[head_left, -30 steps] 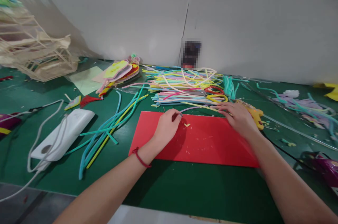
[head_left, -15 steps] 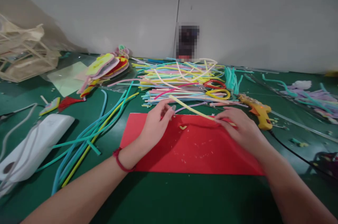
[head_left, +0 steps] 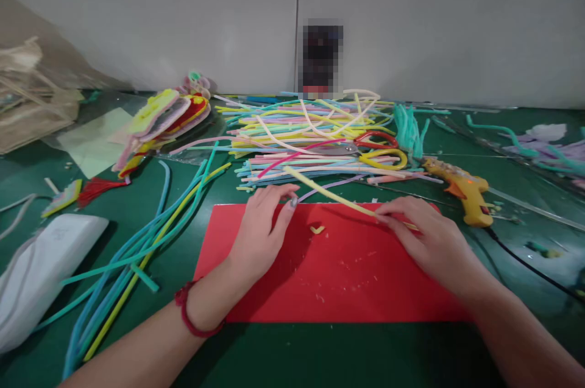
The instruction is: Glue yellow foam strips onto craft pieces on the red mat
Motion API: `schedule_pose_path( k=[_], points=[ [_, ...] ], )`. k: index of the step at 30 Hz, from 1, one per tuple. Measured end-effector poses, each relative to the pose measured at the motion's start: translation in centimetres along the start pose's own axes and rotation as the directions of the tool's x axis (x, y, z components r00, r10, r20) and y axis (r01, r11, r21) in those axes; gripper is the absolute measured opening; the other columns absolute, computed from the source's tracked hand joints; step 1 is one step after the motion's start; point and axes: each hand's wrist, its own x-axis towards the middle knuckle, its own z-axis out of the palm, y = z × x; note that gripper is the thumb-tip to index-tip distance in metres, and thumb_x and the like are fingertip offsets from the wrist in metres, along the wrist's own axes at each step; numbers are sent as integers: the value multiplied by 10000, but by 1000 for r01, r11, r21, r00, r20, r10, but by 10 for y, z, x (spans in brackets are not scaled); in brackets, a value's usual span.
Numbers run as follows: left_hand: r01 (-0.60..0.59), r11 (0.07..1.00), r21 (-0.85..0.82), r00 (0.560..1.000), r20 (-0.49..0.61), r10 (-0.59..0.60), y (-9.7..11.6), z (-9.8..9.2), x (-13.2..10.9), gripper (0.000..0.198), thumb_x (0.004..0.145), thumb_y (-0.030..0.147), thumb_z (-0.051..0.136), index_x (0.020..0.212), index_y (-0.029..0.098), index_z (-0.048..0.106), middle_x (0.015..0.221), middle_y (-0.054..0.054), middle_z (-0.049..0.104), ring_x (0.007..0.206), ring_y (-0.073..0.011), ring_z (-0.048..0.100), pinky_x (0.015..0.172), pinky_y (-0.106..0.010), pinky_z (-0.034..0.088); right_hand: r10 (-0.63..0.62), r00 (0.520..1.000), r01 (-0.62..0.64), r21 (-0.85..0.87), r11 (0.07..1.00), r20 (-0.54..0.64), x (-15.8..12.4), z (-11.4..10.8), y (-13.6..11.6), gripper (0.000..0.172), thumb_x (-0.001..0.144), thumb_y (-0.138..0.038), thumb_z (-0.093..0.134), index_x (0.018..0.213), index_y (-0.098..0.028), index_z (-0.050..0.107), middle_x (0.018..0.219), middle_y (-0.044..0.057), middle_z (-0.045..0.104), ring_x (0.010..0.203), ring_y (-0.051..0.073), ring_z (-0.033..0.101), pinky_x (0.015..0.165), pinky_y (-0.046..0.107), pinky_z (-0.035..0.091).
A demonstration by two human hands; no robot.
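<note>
I have the yellow cord (head_left: 333, 195) pinched near one end between my right hand's (head_left: 432, 243) thumb and forefinger. The other fingers are loosely curled, and the heel of the hand rests on the red sheet (head_left: 347, 290). Because I grip it low and close to the sheet, the cord slants up and away to the left, with its free end lifted over the near edge of the pile of coloured cords (head_left: 301, 132).

My left hand (head_left: 261, 231) lies flat and mostly open on the top left part of the sheet, fingers stretched forward. Its tips meet the end of a lilac cord (head_left: 331, 184) that runs back under the yellow one. I cannot tell whether I am gripping that end or only touching it.

A small yellow offcut (head_left: 317, 229) sits on the sheet between my hands, among pale crumbs. To my eye the sheet serves as a plain surface that shows up small pieces against the green table (head_left: 320, 357).

The scissors (head_left: 363, 158) lie on the right side of the pile, and the yellow glue gun (head_left: 464, 188) is just beyond my right hand, both within easy reach. To my left a loose bundle of blue and teal cords (head_left: 137, 248) trails towards me, with a white plastic device (head_left: 41, 272) beside it.
</note>
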Motion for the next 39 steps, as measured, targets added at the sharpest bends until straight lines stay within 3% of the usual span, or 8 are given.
schedule_pose_path(
  k=[7, 12, 16, 20, 24, 27, 32, 39],
  points=[
    [117, 872, -475, 989, -21, -144, 11, -5, -2, 167, 867, 259, 511, 832, 169, 647, 685, -6, 678, 602, -120, 623, 614, -229, 506, -126, 988, 126, 8, 992, 93, -1, -3, -4, 211, 921, -278, 421, 916, -210, 621, 898, 52, 689, 881, 203, 637, 804, 352, 505],
    [150, 801, -580, 985, 160, -68, 16, -4, -4, 153, 841, 173, 540, 769, 174, 674, 764, -15, 722, 705, -118, 668, 678, -212, 534, -95, 993, 90, 60, 994, 76, 0, 2, -19, 210, 929, -257, 422, 1034, -223, 601, 1036, 61, 667, 975, 181, 632, 815, 299, 520],
    [181, 811, -557, 962, 272, -28, 16, -1, -6, 144, 830, 168, 556, 789, 193, 692, 824, -8, 732, 773, -119, 674, 735, -210, 534, -145, 989, 146, 128, 981, -17, -4, 11, -39, 178, 927, -226, 445, 960, -211, 619, 935, 49, 675, 868, 139, 648, 752, 225, 519],
    [156, 863, -480, 972, 230, -48, 15, 0, -7, 124, 838, 189, 551, 855, 201, 673, 862, -4, 720, 808, -126, 665, 764, -223, 528, -101, 991, 111, 132, 985, -85, -7, 17, -46, 141, 905, -209, 492, 887, -195, 632, 812, 34, 659, 736, 111, 634, 639, 183, 497],
    [118, 936, -332, 992, -2, -126, 17, -1, -8, 229, 932, 228, 389, 924, 176, 611, 869, -30, 683, 818, -127, 644, 746, -235, 529, -77, 997, 80, 144, 986, -24, -8, 15, -44, 149, 887, -238, 522, 785, -191, 620, 719, 21, 612, 638, 102, 586, 556, 189, 459],
    [-60, 996, -61, 994, -93, 54, 21, -6, -11, 218, 937, 195, 379, 969, 170, 593, 958, -48, 661, 914, -134, 614, 815, -249, 511, -127, 990, 117, 148, 982, 60, -9, 13, -43, 172, 890, -239, 502, 771, -184, 612, 706, 26, 604, 631, 111, 568, 537, 201, 437],
    [-526, 754, 394, 839, 97, 535, 30, -14, -29, 268, 914, 161, 434, 1150, 119, 554, 1108, -97, 659, 1019, -193, 602, 877, -321, 497, -288, 953, 281, 80, 956, 93, -12, 9, -49, 177, 898, -200, 472, 779, -170, 600, 707, 40, 603, 668, 131, 563, 569, 224, 413],
    [-526, 636, 564, 829, 173, 532, 30, -2, -70, 332, 928, 249, 431, 1144, 50, 586, 1149, -138, 661, 1011, -239, 649, 794, -325, 550, -339, 905, 355, -17, 935, 258, -16, 5, -54, 222, 930, -193, 395, 771, -191, 549, 677, 8, 571, 617, 117, 524, 568, 237, 369]
  ],
)
